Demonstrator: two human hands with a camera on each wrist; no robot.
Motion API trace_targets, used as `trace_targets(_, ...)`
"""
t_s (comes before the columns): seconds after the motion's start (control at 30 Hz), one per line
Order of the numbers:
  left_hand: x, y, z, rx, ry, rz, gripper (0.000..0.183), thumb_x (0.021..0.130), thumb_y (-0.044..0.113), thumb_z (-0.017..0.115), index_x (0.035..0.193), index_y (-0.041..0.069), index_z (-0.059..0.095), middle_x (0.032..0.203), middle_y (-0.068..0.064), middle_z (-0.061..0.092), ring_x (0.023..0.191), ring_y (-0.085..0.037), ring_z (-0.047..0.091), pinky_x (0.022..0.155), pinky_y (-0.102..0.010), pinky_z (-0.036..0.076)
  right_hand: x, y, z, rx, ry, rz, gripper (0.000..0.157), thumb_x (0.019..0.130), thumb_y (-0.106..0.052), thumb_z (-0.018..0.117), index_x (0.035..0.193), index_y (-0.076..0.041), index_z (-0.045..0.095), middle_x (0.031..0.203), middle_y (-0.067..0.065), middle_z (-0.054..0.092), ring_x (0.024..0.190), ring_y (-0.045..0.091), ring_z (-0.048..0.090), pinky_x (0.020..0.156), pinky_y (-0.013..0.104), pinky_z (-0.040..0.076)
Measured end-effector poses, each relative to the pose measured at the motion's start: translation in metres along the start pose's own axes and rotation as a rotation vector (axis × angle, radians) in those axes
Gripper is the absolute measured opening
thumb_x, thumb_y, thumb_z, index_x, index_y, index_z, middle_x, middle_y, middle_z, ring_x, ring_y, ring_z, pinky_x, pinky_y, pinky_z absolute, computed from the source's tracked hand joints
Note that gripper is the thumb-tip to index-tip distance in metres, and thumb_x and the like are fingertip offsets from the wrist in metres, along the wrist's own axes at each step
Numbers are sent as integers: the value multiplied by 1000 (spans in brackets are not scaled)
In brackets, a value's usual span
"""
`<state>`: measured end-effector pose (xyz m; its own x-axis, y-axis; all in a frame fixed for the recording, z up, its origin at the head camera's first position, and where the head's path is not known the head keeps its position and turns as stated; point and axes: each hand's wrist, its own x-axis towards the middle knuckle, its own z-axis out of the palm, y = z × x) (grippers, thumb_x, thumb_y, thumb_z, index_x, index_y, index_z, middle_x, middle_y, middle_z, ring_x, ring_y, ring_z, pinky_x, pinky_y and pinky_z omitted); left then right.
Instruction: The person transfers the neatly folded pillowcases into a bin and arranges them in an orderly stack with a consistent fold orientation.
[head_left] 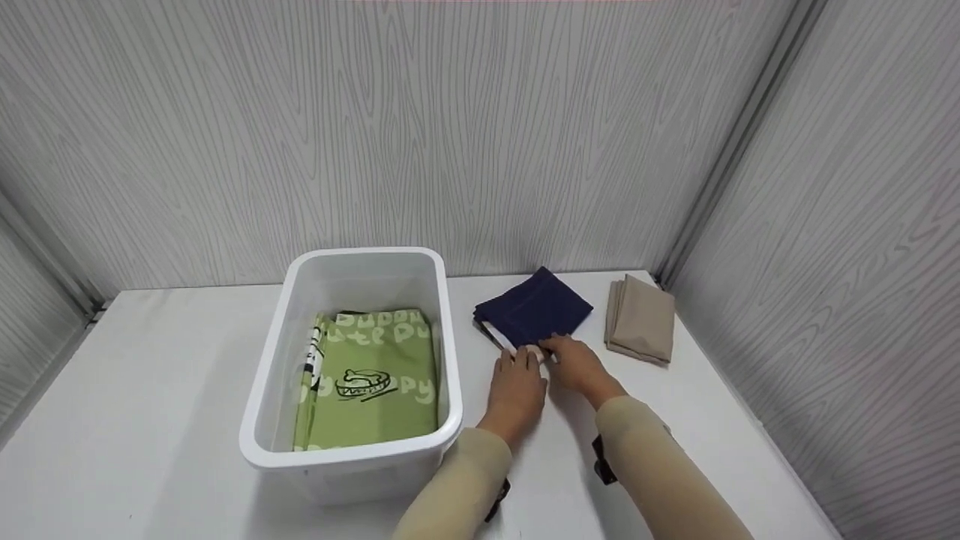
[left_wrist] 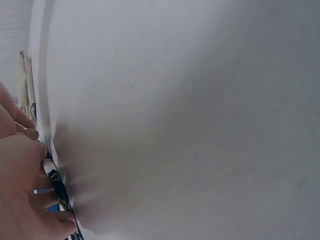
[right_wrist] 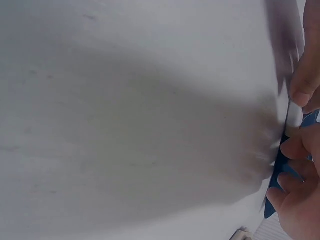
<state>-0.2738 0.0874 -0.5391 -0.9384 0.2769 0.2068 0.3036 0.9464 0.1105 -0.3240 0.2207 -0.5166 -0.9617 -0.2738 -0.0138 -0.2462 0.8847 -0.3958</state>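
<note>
A folded navy cloth with a pale strip along its near-left edge lies on the right half of the white bench, turned so a corner points near. The left hand and right hand meet at that corner, fingers touching its edge; whether either one pinches the fabric or merely presses, I cannot tell. Right of it lies a folded beige cloth. On the left stands a white tub, holding a folded green cloth with pale lettering
</note>
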Motion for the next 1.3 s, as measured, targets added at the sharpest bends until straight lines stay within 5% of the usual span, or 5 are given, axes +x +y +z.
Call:
trace_targets(0.27,-12,4,-4,-35,-23,-40,56,97,30,61,140,-4,50,142,-19,51,133,-42,45,112,-45,37,-1,-1,8,-9,21,-21,32,94,-1,60,125,-2,68,136,21,60,127,38,56,108,51,42)
trace_targets(0.53,-22,12,-5,81,-77,-97,63,92,35,61,144,1,49,144,-15,49,132,-39,44,112,-46,35,-3,-9,10,-109,19,-125,24,94,-3,58,113,-3,73,109,15,70,109,35,65,95,51,50)
trace_targets(0.8,-30,23,-2,69,-65,-156,67,90,39,62,143,1,50,142,-14,46,130,-38,42,113,-48,33,-12,-6,11,-117,-22,-131,30,98,-12,53,122,-5,70,138,22,58,127,40,55,106,54,43)
trace_targets(1.1,-42,35,-9,64,-43,-165,69,91,43,62,142,-1,50,144,-15,48,130,-39,43,111,-50,34,-21,0,8,-117,-52,-137,35,98,-17,49,124,-6,69,141,21,55,129,40,53,107,54,42)
trace_targets(1.3,-46,44,-5,46,-115,-199,66,93,45,58,143,2,51,149,-14,43,135,-41,39,114,-52,29,-25,-1,3,-111,-88,-141,34,100,-18,47,121,-6,71,139,18,58,124,40,57,104,54,44)
